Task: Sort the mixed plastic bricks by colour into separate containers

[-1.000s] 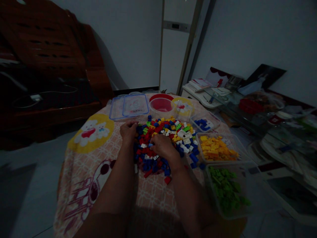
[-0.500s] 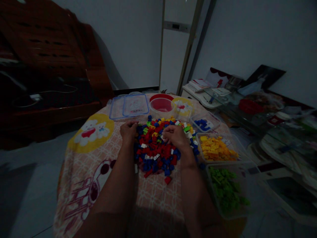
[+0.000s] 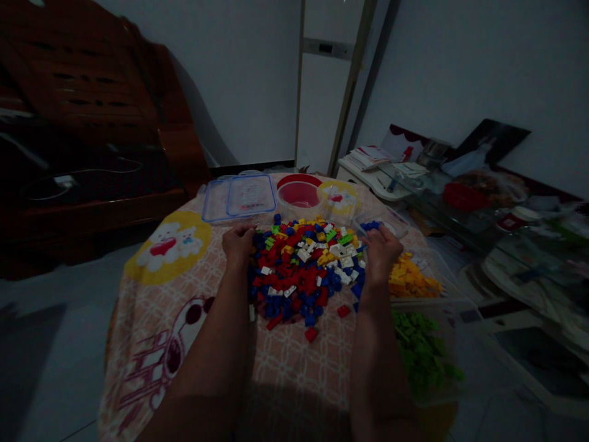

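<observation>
A pile of mixed plastic bricks (image 3: 294,270) in red, blue, white, yellow and green lies on the patterned cloth. My left hand (image 3: 238,244) rests at the pile's left edge with fingers curled together; what they hold, if anything, is hidden. Over the near edge of the small clear box of blue bricks (image 3: 369,226) is my right hand (image 3: 383,248), its fingers bent and drawn together, their contents too dark to make out. Just right of that hand sits a box of yellow bricks (image 3: 414,279). Green bricks (image 3: 423,350) fill another clear box nearer me, partly behind my right forearm.
Blue-rimmed clear lids (image 3: 251,195) and a red round tub (image 3: 300,191) stand at the table's far side. A cluttered glass-topped table (image 3: 432,196) is on the right. A wooden bench (image 3: 101,123) stands at the left.
My right hand has moved from above the middle of the pile rightward to the small box of blue bricks. White and yellow bricks it covered now show. My left hand has hardly moved.
</observation>
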The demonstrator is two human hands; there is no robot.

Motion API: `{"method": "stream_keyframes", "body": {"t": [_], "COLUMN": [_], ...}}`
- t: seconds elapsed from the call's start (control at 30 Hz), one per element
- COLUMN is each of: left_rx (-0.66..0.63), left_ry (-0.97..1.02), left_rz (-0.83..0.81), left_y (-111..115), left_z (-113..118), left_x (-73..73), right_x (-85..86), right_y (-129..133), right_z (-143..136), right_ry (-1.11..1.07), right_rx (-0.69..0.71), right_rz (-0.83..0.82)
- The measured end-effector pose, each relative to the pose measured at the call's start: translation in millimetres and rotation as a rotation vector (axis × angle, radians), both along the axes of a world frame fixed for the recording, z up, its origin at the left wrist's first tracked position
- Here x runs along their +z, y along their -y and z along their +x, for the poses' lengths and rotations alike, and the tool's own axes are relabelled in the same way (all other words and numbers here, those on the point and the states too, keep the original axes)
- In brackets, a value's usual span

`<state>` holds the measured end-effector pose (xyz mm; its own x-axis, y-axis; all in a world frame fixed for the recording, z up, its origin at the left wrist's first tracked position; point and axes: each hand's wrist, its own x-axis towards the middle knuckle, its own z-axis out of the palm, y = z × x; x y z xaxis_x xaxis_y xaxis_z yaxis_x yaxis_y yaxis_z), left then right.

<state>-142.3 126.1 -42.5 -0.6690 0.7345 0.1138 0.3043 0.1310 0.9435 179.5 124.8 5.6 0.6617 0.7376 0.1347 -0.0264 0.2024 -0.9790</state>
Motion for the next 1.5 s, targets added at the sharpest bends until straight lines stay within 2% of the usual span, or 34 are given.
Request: {"method": "stream_keyframes", "body": {"t": [0.07,0.17,0.3,0.43,0.53,0.63,0.73,0.83,1.0,1.1,1.17,1.3,1.4,1.5], "left_rx": [0.005,0.01,-0.003,0.0,-0.008,-0.018,-0.022,-0.018,-0.009,-0.015,-0.018,-0.024,-0.035,-0.031], "left_ry": [0.009,0.002,-0.001,0.028,0.024,-0.002,0.009,0.01,-0.001,0.006,0.002,0.007,-0.001,-0.017], "left_rz": [-0.01,-0.022,-0.007,-0.007,0.016,0.026,0.009,-0.009,-0.029,-0.027,-0.022,-0.018,-0.018,-0.02], "left_y": [-0.4,-0.3,-0.9,-4.1,-6.0,-6.2,-4.9,-2.8,0.0,0.2,-0.4,-2.5,-3.4,-4.3], "left_z": [-0.3,-0.7,-1.2,-2.6,-4.0,-4.9,-4.4,-2.6,0.1,0.6,0.3,-1.7,-3.3,-4.1], "left_x": [-0.4,-0.7,-2.8,-6.4,-8.3,-9.3,-8.3,-5.2,-0.1,0.1,-1.3,-5.1,-6.9,-7.6], "right_x": [3.9,13.8,25.4,29.2,26.1,20.0,18.2,24.7,40.0,41.9,40.0,32.0,25.2,20.6], "right_y": [2.7,9.9,24.7,44.1,57.5,63.5,60.2,52.0,42.7,41.2,41.6,47.9,56.1,61.7], "right_z": [-8.0,-30.6,-73.0,-117.7,-142.2,-152.3,-147.4,-130.0,-91.1,-81.8,-87.2,-116.3,-137.0,-146.6], "right_ry": [0.04,0.126,0.351,0.737,1.089,1.347,1.425,1.339,1.061,0.953,0.982,1.218,1.416,1.522], "right_rx": [0.062,0.226,0.543,0.896,1.017,1.023,1.002,1.005,1.062,1.012,0.974,0.977,0.944,0.9], "right_rz": [-0.016,-0.059,-0.07,-0.038,-0.119,-0.193,-0.23,-0.233,-0.242,-0.185,-0.165,-0.166,-0.216,-0.281]}}
